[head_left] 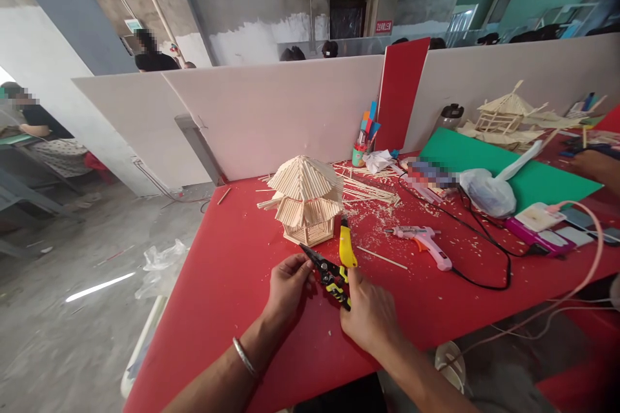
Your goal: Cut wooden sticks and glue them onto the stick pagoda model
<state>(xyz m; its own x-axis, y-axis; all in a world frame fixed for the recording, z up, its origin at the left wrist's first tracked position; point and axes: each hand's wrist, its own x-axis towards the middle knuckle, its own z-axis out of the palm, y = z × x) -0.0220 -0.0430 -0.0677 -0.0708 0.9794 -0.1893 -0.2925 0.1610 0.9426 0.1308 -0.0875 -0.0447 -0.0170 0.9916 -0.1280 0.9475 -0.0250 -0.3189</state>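
My right hand [371,313] grips a pair of shears [327,269] by its black and yellow handles, blades pointing away to the upper left. Beside the blades, my left hand [288,284] has its fingers pinched together; whatever they hold is too small or hidden to make out. Just beyond the shears stands a small pavilion model [305,200] built of thin wooden sticks, with a two-tiered roof. A yellow-handled utility knife [347,244] lies to its right, close to the shears. One loose stick [382,257] rests on the red table [232,290].
Right of the knife lies a pink glue gun [423,242], its black cord looping across the table. Loose sticks [371,187] and shavings spread behind. A pen cup [359,153], green board [508,164], power strip [542,229] and another stick model [506,113] stand farther off. A co-worker's arm [598,168] shows at right.
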